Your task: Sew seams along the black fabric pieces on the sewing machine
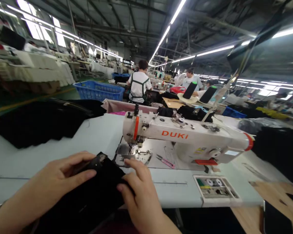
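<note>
A piece of black cloth (104,185) hangs over the front edge of the sewing table, held up by both hands. My left hand (65,175) pinches its upper left edge, close to a small dark shiny patch at the corner. On the cloth's right edge, the thumb and fingers of my right hand (141,188) are closed. Just beyond the hands stands a white sewing machine (178,133), its needle and presser foot (134,149) behind my right fingertips. Pink-handled thread snips (165,161) lie on the machine bed.
Black fabric is piled on the table's left (46,120). A tray of bobbins (216,188) is set into the front right, and a dark phone (277,217) lies at the corner. Behind are black thread cones (190,90), a blue basket (97,91) and people (139,84) at other machines.
</note>
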The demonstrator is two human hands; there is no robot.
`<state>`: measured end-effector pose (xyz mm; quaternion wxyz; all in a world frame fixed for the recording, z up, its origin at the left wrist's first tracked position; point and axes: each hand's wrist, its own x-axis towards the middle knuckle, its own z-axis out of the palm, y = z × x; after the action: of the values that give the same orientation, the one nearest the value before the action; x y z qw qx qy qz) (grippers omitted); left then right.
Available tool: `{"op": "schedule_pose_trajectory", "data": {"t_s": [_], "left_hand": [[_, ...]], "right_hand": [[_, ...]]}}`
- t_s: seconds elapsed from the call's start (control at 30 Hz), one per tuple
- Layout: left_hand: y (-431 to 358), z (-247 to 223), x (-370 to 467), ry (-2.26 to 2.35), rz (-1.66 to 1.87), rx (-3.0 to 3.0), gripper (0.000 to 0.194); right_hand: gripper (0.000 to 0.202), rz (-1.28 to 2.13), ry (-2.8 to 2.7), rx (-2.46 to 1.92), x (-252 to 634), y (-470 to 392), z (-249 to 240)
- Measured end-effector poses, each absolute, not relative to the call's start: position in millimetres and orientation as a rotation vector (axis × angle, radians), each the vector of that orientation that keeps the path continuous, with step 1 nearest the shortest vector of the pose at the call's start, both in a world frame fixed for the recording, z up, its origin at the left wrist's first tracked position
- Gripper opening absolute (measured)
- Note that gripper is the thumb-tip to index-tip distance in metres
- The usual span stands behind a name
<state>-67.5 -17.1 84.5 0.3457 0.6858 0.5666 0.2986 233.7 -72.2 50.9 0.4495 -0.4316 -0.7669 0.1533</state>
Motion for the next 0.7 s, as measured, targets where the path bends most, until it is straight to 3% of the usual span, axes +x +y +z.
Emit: {"op": "schedule_pose_trajectory", "data": {"t_s": [0.1,0.33,0.7], "left_hand": [[-23.6,94.5,-70.5,1.435,0.828,1.658,0.061],[-37.7,103.2,-50.6,1.402,1.070,1.666,0.045],[-44.2,114.5,-35.3,1.395,1.124,1.838,0.031]], "right_hand": [[0.010,0.356,-1.874,-0.965,236.4,-68.3,73.5],[0.008,0.457,-1.733,-0.929,236.7,-72.3,90.0],[0.017,0.533,-1.686,-1.067,239.8,-78.4,105.8]]}}
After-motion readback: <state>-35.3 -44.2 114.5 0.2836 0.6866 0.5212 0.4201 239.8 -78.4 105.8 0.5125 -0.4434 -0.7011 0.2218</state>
